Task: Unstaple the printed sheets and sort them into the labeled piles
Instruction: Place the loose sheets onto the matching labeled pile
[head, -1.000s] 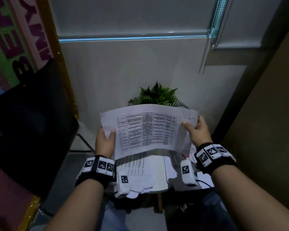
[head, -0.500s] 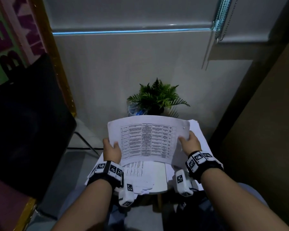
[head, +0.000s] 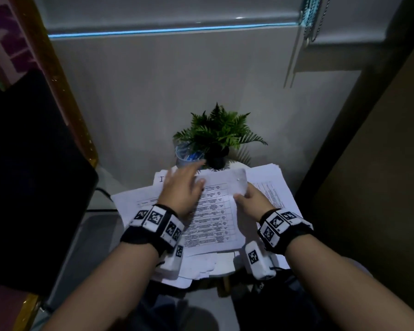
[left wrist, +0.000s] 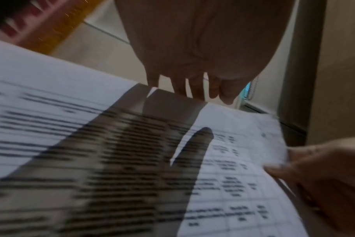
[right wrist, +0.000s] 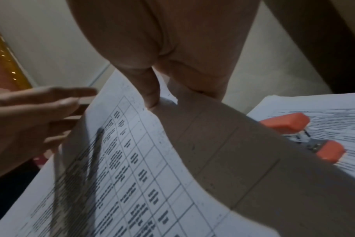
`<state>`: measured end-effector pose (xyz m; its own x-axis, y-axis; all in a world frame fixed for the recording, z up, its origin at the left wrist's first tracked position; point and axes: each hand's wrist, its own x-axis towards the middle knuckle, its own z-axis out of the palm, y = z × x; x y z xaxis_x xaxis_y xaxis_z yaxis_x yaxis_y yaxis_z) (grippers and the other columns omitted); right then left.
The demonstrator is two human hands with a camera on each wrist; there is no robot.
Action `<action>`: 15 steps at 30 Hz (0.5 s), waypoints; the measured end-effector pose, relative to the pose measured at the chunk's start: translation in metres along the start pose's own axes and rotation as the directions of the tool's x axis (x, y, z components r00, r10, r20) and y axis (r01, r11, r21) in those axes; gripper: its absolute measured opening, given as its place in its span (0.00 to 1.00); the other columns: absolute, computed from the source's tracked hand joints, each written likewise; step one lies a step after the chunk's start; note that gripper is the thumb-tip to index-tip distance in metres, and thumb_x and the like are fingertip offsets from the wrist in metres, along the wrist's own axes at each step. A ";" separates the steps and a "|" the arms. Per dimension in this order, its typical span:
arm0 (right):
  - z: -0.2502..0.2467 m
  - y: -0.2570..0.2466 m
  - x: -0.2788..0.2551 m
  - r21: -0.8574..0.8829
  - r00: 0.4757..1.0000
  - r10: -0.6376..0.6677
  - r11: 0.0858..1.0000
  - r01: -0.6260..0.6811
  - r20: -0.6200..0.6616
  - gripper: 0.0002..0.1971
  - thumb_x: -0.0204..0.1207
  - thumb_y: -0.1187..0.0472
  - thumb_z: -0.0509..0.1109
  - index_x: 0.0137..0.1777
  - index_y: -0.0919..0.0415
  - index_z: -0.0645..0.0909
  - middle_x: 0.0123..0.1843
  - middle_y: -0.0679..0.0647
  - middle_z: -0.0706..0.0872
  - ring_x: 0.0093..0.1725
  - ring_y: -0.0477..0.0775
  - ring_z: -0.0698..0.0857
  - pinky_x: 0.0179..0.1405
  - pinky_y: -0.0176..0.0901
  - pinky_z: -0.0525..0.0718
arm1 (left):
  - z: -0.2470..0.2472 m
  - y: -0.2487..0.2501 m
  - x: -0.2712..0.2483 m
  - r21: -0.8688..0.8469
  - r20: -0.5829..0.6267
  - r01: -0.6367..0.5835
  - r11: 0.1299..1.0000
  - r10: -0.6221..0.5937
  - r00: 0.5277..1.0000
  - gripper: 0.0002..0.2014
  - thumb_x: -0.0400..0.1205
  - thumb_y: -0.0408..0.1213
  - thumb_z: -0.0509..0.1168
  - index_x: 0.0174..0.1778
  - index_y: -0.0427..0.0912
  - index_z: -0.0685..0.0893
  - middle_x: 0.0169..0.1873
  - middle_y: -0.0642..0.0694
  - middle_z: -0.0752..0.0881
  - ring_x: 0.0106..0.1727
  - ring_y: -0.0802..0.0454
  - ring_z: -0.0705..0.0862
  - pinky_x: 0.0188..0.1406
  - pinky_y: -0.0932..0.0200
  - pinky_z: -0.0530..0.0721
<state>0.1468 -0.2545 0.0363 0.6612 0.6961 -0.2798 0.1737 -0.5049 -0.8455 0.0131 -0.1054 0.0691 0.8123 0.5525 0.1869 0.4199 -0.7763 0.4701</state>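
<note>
Over several paper piles [head: 270, 187], one printed sheet [head: 215, 211] pinched by right hand [head: 251, 204], left hand [head: 181, 189] fingers straight

A small surface [head: 234, 164] is standing against the wall, carrying paper piles. The printed sheet [head: 215, 216] is lying over the middle, with the left hand [head: 182, 189] above its left part and the right hand [head: 253, 201] at its right edge. A stack [head: 270, 185] is sitting to the right, with a staple remover [right wrist: 302, 136] lying on it. Behind the papers, a potted plant [head: 218, 134] is standing, with a cup [head: 185, 155] just left of it.
</note>
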 end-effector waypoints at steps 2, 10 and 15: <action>0.005 -0.005 0.004 0.027 0.999 -0.029 0.999 0.029 0.015 0.20 0.81 0.63 0.60 0.73 0.56 0.71 0.67 0.57 0.81 0.62 0.53 0.78 0.57 0.42 0.72 | 0.008 0.011 0.008 -0.018 0.037 -0.055 0.998 0.055 0.998 0.20 0.86 0.44 0.56 0.75 0.55 0.68 0.61 0.46 0.84 0.65 0.42 0.77 0.67 0.46 0.71; -0.007 0.014 0.037 0.117 0.989 0.049 0.993 -0.033 -0.141 0.16 0.81 0.43 0.59 0.48 0.54 0.80 0.51 0.55 0.85 0.51 0.57 0.82 0.51 0.44 0.77 | 0.036 -0.010 0.022 -0.157 0.011 -0.007 0.988 0.009 1.000 0.18 0.85 0.36 0.59 0.70 0.52 0.79 0.65 0.50 0.83 0.66 0.49 0.80 0.67 0.50 0.77; -0.027 0.047 0.068 -0.232 0.924 0.242 0.920 -0.315 -0.296 0.24 0.75 0.47 0.69 0.66 0.59 0.77 0.67 0.63 0.77 0.64 0.64 0.80 0.64 0.49 0.77 | 0.046 -0.019 0.029 -0.149 0.035 0.044 0.988 -0.039 0.999 0.19 0.85 0.35 0.59 0.72 0.51 0.77 0.56 0.46 0.86 0.59 0.46 0.82 0.62 0.52 0.78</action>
<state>0.2195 -0.2441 -0.0100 0.8688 0.3705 -0.3286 0.1212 -0.8025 -0.5843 0.0475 -0.0888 0.0258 0.8092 0.5711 0.1379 0.3900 -0.6978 0.6009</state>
